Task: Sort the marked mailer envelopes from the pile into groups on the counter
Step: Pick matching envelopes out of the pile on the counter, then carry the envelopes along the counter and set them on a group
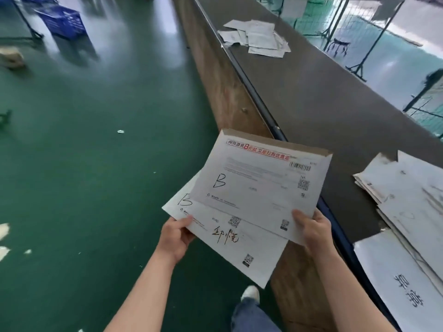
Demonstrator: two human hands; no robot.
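Two B-marked envelopes [259, 188] are gripped together, one edge in the left hand [176, 236] and one in the right hand [314, 232], apparently for the same desk [311, 92] group.

Near counter end: a loose pile of envelopes [405, 204] is crowding the dark counter [318, 92] at the right.
Mid counter: a long bare stretch is lying open between that pile and the far group of envelopes [257, 38].
Counter edge: the raised metal rim [251, 89] is running along the near side.
In the air: two held mailers [247, 200] are filling the space before the counter.
Floor side: open green floor [96, 152] is spreading left, blue crate [61, 21] far off.
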